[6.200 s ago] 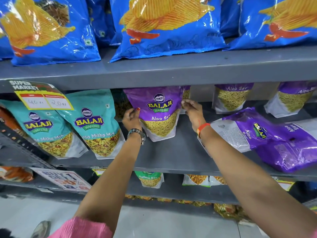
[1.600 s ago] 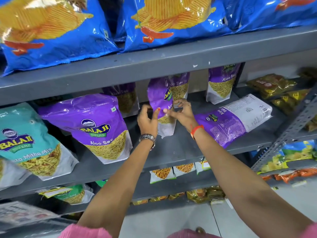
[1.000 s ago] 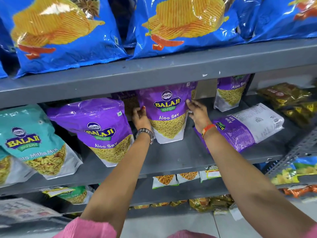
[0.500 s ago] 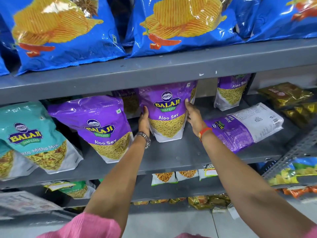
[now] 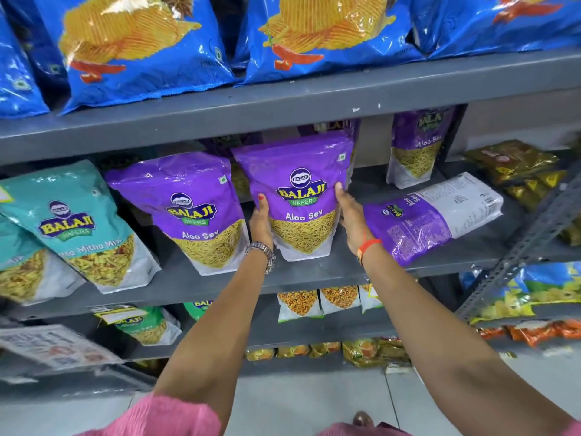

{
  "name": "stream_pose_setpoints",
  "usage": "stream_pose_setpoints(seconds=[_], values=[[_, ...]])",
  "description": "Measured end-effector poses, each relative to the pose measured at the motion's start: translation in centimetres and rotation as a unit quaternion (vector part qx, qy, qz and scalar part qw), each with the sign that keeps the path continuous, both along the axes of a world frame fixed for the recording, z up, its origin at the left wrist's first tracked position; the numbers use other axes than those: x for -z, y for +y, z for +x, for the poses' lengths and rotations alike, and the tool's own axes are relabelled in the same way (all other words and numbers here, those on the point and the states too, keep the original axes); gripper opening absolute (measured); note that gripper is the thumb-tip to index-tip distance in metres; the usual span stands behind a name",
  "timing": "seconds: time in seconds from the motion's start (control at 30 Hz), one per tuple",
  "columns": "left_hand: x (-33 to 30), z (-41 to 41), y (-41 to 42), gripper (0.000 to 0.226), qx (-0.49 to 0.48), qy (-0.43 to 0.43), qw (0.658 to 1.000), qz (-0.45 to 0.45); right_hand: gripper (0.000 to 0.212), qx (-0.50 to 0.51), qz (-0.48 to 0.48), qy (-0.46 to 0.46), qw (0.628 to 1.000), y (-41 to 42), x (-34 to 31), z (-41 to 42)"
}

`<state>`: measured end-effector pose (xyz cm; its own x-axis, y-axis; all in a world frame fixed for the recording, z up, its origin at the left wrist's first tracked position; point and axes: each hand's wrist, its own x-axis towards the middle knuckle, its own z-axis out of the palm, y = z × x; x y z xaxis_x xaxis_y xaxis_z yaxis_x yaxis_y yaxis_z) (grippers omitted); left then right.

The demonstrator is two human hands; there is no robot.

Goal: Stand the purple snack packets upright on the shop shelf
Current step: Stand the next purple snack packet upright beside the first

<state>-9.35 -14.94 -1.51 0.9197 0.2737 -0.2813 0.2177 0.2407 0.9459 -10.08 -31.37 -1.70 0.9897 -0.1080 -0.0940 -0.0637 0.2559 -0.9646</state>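
Observation:
A purple Aloo Sev packet [image 5: 298, 196] stands upright at the middle of the grey shelf [image 5: 314, 275]. My left hand [image 5: 261, 221] presses its left edge and my right hand [image 5: 350, 215] presses its right edge, so both hold it. Another purple packet [image 5: 195, 212] stands upright just to the left. One purple packet [image 5: 430, 215] lies flat on the shelf to the right of my right hand. A further purple packet [image 5: 415, 146] stands at the back right, and more purple packets are partly hidden behind the held one.
Teal mix packets [image 5: 75, 228] stand at the left of the same shelf. Blue chip bags [image 5: 141, 45] fill the shelf above. Olive-gold packets [image 5: 515, 165] lie at the far right beside a slanted metal upright [image 5: 528, 250]. Smaller packets sit on the lower shelves.
The held purple packet has come slightly forward and stands straighter. Both hands have slid lower along its sides. The view has shifted a little.

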Motion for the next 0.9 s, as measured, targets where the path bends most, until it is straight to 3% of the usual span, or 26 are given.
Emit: stream_pose_setpoints(seconds=[0.2,0.33,0.4,0.47,0.53,0.6,0.67,0.77,0.83,0.9], values=[[-0.3,-1.6,-0.2,0.059,-0.010,-0.044,0.998,0.033,0.049,0.016,-0.030,0.001,0.999,0.4,-0.3,-0.9],[1.0,-4.3,-2.0,0.053,-0.091,-0.094,0.984,0.122,0.025,0.179,-0.021,-0.023,0.983,-0.2,0.4,-2.6],[2.1,-6.0,-3.6,0.055,-0.140,-0.113,0.958,0.225,0.027,0.231,-0.060,-0.034,0.970,-1.3,1.1,-3.3],[3.1,-7.7,-5.5,0.056,-0.172,-0.074,0.935,0.303,0.029,0.293,-0.120,-0.035,0.948,-2.8,1.7,-3.7],[3.6,-9.0,-7.7,0.047,-0.177,-0.007,0.931,0.318,0.031,0.361,-0.160,-0.015,0.918,-4.5,2.3,-3.9],[4.0,-9.6,-10.1,0.031,-0.114,0.006,0.944,0.310,0.034,0.406,-0.182,0.017,0.896,-6.2,2.8,-3.9],[3.9,-9.2,-12.4,0.021,0.007,-0.052,0.963,0.264,0.038,0.427,-0.202,0.053,0.880,-7.8,3.1,-3.8],[2.8,-6.0,-15.7,0.020,0.124,-0.102,0.948,0.275,0.041,0.416,-0.272,0.080,0.864,-10.4,3.5,-3.5],[1.7,-3.4,-17.5,0.029,0.137,-0.009,0.952,0.273,0.043,0.379,-0.332,0.057,0.862,-12.4,3.5,-2.7],[1.6,-1.7,-18.4,0.053,0.169,0.115,0.941,0.269,0.045,0.328,-0.397,0.030,0.857,-14.0,3.2,-1.8]])
